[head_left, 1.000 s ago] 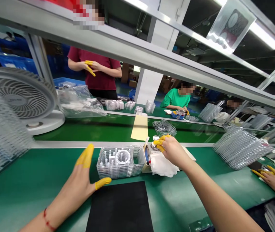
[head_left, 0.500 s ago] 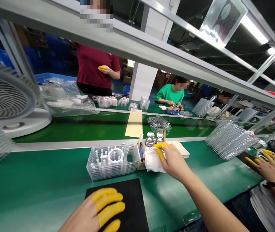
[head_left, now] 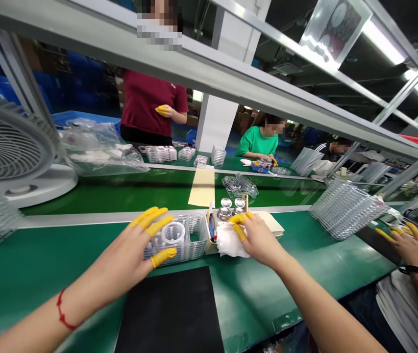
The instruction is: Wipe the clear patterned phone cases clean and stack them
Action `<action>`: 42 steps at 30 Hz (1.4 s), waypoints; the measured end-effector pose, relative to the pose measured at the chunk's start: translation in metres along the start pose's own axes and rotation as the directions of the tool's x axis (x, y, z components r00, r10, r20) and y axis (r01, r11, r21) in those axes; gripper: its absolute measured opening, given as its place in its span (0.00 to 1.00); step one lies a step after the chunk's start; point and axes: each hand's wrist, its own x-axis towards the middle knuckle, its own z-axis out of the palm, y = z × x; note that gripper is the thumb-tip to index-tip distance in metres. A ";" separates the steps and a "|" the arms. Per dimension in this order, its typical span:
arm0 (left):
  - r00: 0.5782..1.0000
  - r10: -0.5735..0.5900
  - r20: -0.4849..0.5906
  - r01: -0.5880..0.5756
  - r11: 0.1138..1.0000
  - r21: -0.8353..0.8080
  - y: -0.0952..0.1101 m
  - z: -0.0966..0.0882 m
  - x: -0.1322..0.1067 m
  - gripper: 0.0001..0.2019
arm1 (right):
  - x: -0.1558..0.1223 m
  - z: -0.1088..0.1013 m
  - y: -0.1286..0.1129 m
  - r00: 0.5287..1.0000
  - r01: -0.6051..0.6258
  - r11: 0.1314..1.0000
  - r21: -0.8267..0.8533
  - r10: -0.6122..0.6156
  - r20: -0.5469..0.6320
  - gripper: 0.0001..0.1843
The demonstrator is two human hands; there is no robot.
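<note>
Two hands working, w/ misc. items on green belt surface.

Item 1: L hand, yellow cots on fingers, is spreading wide over clear stacked plastic tray, thumb lying along tray's near side; cannot tell if it is gripping. Tray is sitting on surface just left of cloth, carrying white pegs & a ring. Looks light, stiff, prob. brittle at thin walls; outer rim seems best place to take hold.

Item 2: R hand is pinching crumpled white cloth between thumb & fingers; anything inside is hidden. Cloth looks soft, light, easy to bunch; gathered top seems best hold.

Item 3: polished metal caps, standing just behind cloth, look heavier & prob. slippery.

Also: cream board lying under/behind cloth; black mat lying near L hand; stacked clear trays sitting to right; co-worker's hands working far right.
</note>
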 end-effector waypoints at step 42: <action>0.971 -0.026 0.239 0.087 0.965 -0.247 0.046 0.045 -0.141 0.66 | -0.083 0.055 -0.128 0.886 0.436 0.815 0.382 -0.462 -0.025 0.17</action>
